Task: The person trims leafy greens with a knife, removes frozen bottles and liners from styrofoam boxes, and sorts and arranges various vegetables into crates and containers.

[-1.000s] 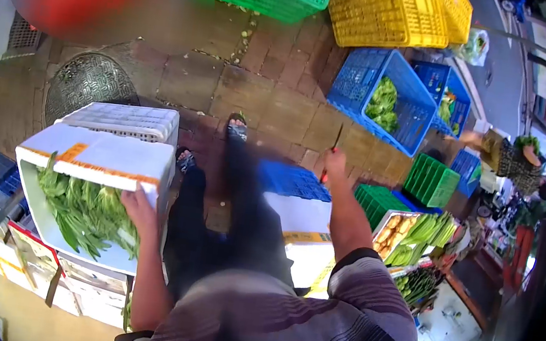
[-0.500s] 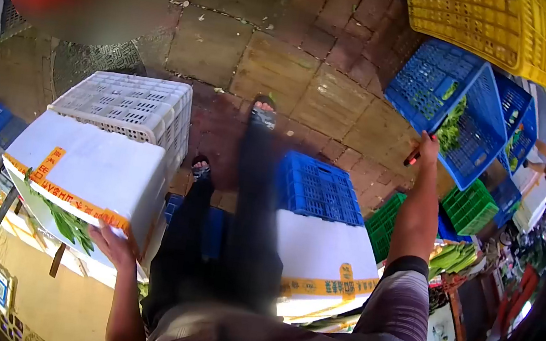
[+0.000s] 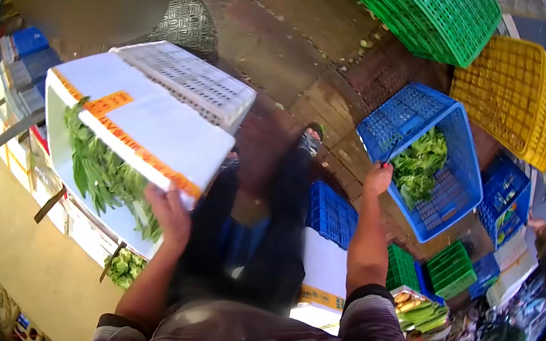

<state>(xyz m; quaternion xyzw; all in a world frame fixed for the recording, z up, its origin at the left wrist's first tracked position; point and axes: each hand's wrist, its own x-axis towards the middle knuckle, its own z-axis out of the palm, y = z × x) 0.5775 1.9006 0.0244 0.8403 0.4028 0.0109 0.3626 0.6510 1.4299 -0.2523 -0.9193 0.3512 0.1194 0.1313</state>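
Note:
My left hand (image 3: 170, 216) grips the near edge of a white foam box (image 3: 147, 130) bearing orange tape. Long leafy greens (image 3: 104, 172) show inside the box, just left of my fingers. A white plastic crate (image 3: 192, 80) stands against its far side. My right hand (image 3: 378, 179) is closed round a knife with a red handle; its thin dark blade points up and away. Beyond that hand lies a blue crate (image 3: 459, 147) with lettuce (image 3: 420, 166) in it.
Green crates (image 3: 431, 19) and yellow crates (image 3: 513, 99) stand at the upper right. Between my legs and right arm are a blue crate (image 3: 333, 213) and a taped white box (image 3: 324, 267). Small green crates (image 3: 451, 268) and vegetables (image 3: 423, 314) are at the right.
The view has swung about. My left hand stays at the white box's edge, whose greens show more than half a second ago. The knife blade, earlier hardly visible, points upward again.

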